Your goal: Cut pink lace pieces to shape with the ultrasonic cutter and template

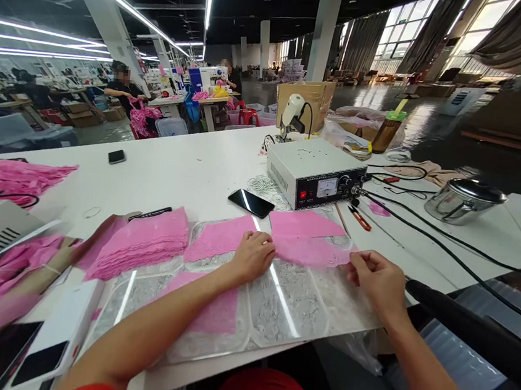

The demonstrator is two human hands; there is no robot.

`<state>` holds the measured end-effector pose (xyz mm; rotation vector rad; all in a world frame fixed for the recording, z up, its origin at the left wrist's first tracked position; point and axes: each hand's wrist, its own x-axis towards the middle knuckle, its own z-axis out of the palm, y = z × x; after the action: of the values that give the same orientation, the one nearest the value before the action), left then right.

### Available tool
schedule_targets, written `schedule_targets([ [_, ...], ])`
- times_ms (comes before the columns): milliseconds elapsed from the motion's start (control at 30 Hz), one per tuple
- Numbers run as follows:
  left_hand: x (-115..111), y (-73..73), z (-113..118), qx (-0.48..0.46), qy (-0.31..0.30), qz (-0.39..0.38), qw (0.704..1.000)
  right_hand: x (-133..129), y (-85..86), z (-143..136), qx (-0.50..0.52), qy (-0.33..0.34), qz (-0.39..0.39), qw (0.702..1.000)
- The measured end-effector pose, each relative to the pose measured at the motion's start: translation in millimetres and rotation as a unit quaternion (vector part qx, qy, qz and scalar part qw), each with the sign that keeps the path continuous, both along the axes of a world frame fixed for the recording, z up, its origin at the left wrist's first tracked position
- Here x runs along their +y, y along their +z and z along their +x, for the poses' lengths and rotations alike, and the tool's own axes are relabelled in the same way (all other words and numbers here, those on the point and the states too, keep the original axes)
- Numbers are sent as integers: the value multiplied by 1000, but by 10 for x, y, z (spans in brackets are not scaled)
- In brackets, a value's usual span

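A thin pink fabric piece (pixel 313 252) is stretched between my two hands over a clear mat (pixel 284 303). My left hand (pixel 253 256) is closed on its left end, fingers bent down. The right end is pinched between the thumb and fingers of my right hand (pixel 377 285). Just behind it lies a flat pink fabric piece (pixel 306 223). Left of my left hand rests a pink panel (pixel 219 237), then a thick stack of pink panels (pixel 144 242). Under my left forearm another pink piece (pixel 215 308) is partly covered.
A grey control box (pixel 316 173) with a dial and cables stands behind my hands. Near it are a black phone (pixel 251 203), orange-handled snips (pixel 360 218) and a steel mug (pixel 464 201). A black padded bar (pixel 474 329) lies right of my right arm. Pink fabric bundles (pixel 15 181) lie left.
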<state>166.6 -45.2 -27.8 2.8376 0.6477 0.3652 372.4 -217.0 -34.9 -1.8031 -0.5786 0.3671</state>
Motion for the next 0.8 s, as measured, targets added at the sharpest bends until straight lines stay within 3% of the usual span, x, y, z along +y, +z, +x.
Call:
schedule_targets([
  [200,-176,165,-317,5,-73,-54,996,-309,-149,-25,-154,37,-123,980],
  [333,-370,120,-501,-1,-129,-55,990,-377,-168,-55,-186,39,-154,970],
  [433,-455,46,-524,-8,-183,-55,982,-393,-173,-58,-205,43,-164,964],
  [500,-454,27,-502,-20,-187,-59,980,-415,-165,-54,-218,48,-173,959],
  [700,-400,122,-494,-31,-208,-96,973,-541,-83,-71,-242,66,-285,925],
  [800,-404,138,-498,-17,-203,-92,975,-559,-68,-89,-252,68,-302,917],
])
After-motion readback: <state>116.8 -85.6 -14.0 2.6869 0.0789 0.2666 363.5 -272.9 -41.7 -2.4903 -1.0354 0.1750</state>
